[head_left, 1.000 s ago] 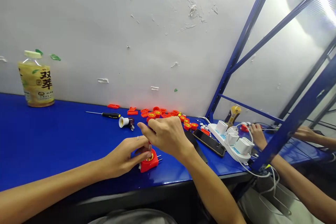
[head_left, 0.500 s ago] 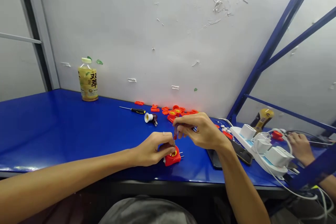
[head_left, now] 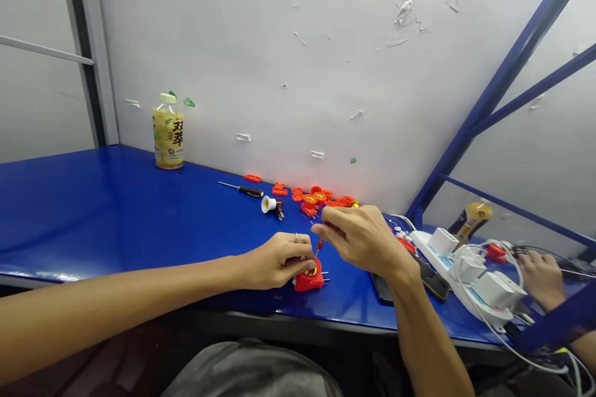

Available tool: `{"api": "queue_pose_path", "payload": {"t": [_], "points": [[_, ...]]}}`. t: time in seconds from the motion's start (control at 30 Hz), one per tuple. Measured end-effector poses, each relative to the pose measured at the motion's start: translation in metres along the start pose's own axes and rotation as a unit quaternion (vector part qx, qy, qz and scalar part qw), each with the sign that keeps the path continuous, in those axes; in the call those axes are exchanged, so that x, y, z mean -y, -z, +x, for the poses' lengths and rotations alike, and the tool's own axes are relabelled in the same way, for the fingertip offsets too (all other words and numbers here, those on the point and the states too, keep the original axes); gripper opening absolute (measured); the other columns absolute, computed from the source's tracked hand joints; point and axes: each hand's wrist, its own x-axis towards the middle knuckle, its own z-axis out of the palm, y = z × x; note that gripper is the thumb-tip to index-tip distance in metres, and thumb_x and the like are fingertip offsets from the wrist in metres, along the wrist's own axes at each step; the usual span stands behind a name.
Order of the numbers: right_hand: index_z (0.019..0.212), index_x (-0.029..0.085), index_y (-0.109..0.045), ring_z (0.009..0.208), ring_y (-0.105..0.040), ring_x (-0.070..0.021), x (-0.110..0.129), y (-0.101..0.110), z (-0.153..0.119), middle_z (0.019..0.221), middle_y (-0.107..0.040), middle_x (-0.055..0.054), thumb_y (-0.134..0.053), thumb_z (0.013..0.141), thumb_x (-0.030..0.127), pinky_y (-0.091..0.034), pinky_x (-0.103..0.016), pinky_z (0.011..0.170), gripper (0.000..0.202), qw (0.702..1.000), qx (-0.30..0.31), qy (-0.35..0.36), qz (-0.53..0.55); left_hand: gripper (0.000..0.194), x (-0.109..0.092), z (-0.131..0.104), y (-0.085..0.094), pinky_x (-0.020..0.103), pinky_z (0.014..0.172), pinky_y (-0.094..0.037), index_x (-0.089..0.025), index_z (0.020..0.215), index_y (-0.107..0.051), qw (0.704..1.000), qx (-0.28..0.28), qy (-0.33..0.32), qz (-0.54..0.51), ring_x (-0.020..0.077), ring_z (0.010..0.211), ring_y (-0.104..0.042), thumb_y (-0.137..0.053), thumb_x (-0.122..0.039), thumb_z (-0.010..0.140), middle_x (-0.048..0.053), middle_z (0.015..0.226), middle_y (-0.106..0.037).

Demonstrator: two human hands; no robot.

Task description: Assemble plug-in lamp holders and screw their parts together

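Observation:
A red lamp socket with two metal plug pins lies near the table's front edge, its brass-coloured inside facing up. My left hand, a ring on one finger, is closed on its upper left part, fingertips at the opening. Between the thumb and fingers of my right hand is a small screwdriver with a red handle. Its shaft slants down into the socket beside my left fingertips. The tip is hidden, so I cannot tell what it touches.
Behind lie a black-yellow screwdriver, a white-and-brown plug socket and several red parts. A drink bottle stands back left. On the right are phones, a loaded power strip and another person's hand.
The view has shifted slightly, so most things sit further right. The screwdriver in my right hand leans more to the right. My left hand stays at the socket.

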Motion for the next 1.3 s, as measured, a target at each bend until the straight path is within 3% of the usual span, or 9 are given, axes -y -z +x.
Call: {"api": "queue_pose_path", "payload": {"t": [0.17,0.33,0.43,0.53,0.67,0.77,0.9,1.03,1.3], "points": [[0.053,0.018,-0.044,0.042,-0.027,-0.0081,0.007,-0.009,0.005,0.044,-0.037,0.004,-0.047,0.100,0.038,-0.017,-0.028,0.050,0.051,0.998,-0.050,-0.022,-0.037,0.021,-0.003,0.000,-0.001,0.026,0.068,-0.045,-0.017,0.087,-0.055,1.000,0.021,-0.009,0.000,0.0145,0.073,-0.054,-0.041,-0.026,0.100,0.006,0.085,-0.059],[0.051,0.017,-0.048,0.042,-0.032,-0.0081,0.007,-0.013,0.005,0.044,-0.043,0.003,-0.050,0.100,0.043,-0.020,-0.028,0.050,0.055,0.997,-0.063,-0.048,-0.005,0.020,-0.004,0.001,-0.002,0.025,0.062,-0.040,-0.018,0.080,-0.047,1.000,0.017,-0.019,-0.007,0.0128,0.066,-0.046,-0.042,-0.023,0.099,0.002,0.078,-0.052],[0.079,0.017,-0.067,0.054,-0.052,-0.0094,0.001,-0.006,0.001,0.062,-0.063,0.002,-0.056,0.098,0.036,-0.035,-0.024,0.057,0.029,0.992,-0.021,-0.023,0.124,0.021,-0.004,0.000,-0.003,0.025,0.061,-0.038,-0.019,0.078,-0.043,0.999,0.001,-0.025,-0.024,0.0123,0.064,-0.044,-0.041,-0.021,0.099,0.000,0.075,-0.050],[0.115,0.018,-0.065,0.070,-0.065,-0.0102,-0.009,0.003,-0.005,0.082,-0.072,0.001,-0.055,0.098,0.020,-0.048,-0.023,0.074,0.020,0.964,0.037,0.002,0.262,0.021,-0.004,0.000,-0.004,0.026,0.062,-0.039,-0.019,0.078,-0.042,0.999,0.004,-0.018,-0.032,0.0128,0.064,-0.046,-0.041,-0.022,0.099,0.001,0.075,-0.051],[0.110,0.020,-0.066,0.073,-0.068,-0.0109,-0.018,0.006,-0.007,0.084,-0.073,0.001,-0.049,0.098,0.012,-0.053,-0.024,0.075,0.022,0.940,0.071,-0.006,0.335,0.023,-0.003,0.000,-0.002,0.027,0.064,-0.040,-0.018,0.080,-0.047,0.999,0.014,-0.013,-0.030,0.0138,0.068,-0.048,-0.038,-0.025,0.100,0.003,0.079,-0.052],[0.104,0.020,-0.064,0.076,-0.069,-0.0127,-0.019,0.004,-0.006,0.083,-0.072,0.000,-0.051,0.096,0.012,-0.053,-0.025,0.075,0.018,0.945,0.074,-0.003,0.319,0.021,-0.001,0.000,0.004,0.027,0.067,-0.043,-0.018,0.090,-0.051,0.999,0.028,0.009,-0.033,0.0149,0.073,-0.047,-0.052,-0.038,0.096,0.003,0.086,-0.052],[0.106,0.021,-0.062,0.077,-0.068,-0.0133,-0.016,0.004,-0.007,0.086,-0.073,0.000,-0.050,0.097,0.012,-0.051,-0.026,0.076,0.019,0.953,0.074,0.005,0.293,0.045,0.005,-0.002,0.009,0.028,0.070,-0.045,-0.017,0.109,-0.054,0.996,0.083,0.015,-0.016,0.0165,0.079,-0.048,-0.071,-0.047,0.081,0.007,0.103,-0.052],[0.105,0.022,-0.063,0.076,-0.067,-0.0117,-0.012,0.010,-0.008,0.085,-0.072,0.001,-0.051,0.099,0.014,-0.050,-0.024,0.076,0.015,0.949,0.088,0.017,0.301,0.034,0.010,-0.002,0.006,0.027,0.066,-0.040,-0.017,0.096,-0.056,0.995,0.099,0.027,0.005,0.0150,0.072,-0.046,-0.067,-0.046,0.084,0.002,0.085,-0.053],[0.099,0.020,-0.057,0.080,-0.058,-0.0131,0.006,0.013,-0.002,0.097,-0.064,-0.002,-0.050,0.097,0.014,-0.044,-0.025,0.073,0.010,0.974,0.108,0.057,0.190,0.030,0.009,-0.003,0.004,0.026,0.062,-0.039,-0.016,0.090,-0.056,0.996,0.075,0.037,-0.007,0.0144,0.068,-0.044,-0.070,-0.040,0.079,0.002,0.081,-0.054]]}}
